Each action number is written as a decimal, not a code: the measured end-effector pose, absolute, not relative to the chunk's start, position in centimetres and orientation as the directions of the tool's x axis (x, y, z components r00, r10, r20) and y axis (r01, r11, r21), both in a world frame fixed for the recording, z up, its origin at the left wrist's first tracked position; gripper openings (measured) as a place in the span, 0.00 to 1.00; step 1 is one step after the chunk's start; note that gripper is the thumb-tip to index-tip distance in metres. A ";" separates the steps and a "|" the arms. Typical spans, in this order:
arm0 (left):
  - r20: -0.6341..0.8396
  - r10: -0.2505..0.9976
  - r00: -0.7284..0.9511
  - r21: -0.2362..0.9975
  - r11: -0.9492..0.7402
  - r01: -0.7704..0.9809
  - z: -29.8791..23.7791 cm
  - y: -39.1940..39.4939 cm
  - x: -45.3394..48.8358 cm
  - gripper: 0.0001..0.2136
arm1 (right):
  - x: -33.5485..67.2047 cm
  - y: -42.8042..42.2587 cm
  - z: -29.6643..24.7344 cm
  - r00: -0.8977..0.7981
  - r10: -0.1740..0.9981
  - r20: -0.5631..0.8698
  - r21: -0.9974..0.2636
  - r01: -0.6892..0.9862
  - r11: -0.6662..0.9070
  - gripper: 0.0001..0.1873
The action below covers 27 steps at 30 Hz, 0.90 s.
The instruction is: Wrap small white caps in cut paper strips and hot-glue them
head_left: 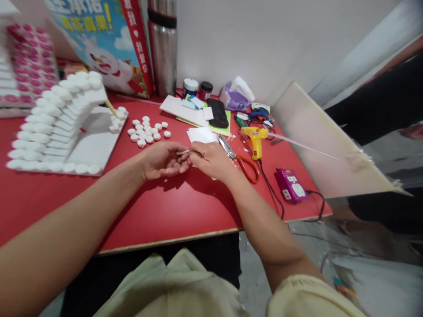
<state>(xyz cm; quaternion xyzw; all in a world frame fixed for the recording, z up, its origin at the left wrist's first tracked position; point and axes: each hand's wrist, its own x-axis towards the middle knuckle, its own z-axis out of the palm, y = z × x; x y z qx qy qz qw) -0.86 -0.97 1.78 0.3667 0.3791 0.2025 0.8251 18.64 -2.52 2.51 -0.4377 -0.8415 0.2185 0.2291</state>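
My left hand (pixel 167 159) is palm up with curled fingers, pinching a small thin white piece (pixel 183 152) near its thumb tip. Against that piece rests my right hand (pixel 211 158), knuckles up and fingers closed; whatever lies inside them is mostly hidden. White sheets (pixel 201 134) lie just behind the right hand. To its right are scissors with orange handles (pixel 250 169). Behind my left forearm sits a loose group of white scalloped pieces (pixel 149 131). A white model staircase (pixel 62 132) edged with similar rounded pieces stands at left.
A yellow glue gun (pixel 256 140) with a long glue stick lies at right, near a purple power socket (pixel 291 186) and cords. Behind are a black pouch (pixel 218 113), jars, tissues (pixel 236 94) and a steel flask (pixel 164 53). A board (pixel 317 141) leans at the red table's (pixel 158 211) right edge.
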 end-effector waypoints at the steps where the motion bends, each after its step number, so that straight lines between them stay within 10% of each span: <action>1: -0.467 0.619 0.631 0.754 0.652 -0.082 1.8 -0.9 -0.9 0.12 | 18.6 -2.5 2.4 -0.515 0.833 0.202 -0.553 0.642 0.531 0.12; 13: -0.267 0.790 0.552 0.893 0.418 -0.167 1.7 -1.4 -0.7 0.08 | 18.7 -2.2 2.1 -0.384 0.871 0.306 -0.631 0.604 0.487 0.15; 22: 0.203 0.933 0.298 0.866 -0.313 0.391 1.2 -2.5 0.4 0.11 | 17.5 -2.8 2.3 -0.259 0.964 0.061 -0.892 0.419 0.169 0.17; 27: 0.247 0.912 0.329 0.771 -0.390 0.503 0.8 -2.2 0.1 0.12 | 17.4 -2.7 2.0 -0.258 0.966 0.033 -0.917 0.376 0.132 0.17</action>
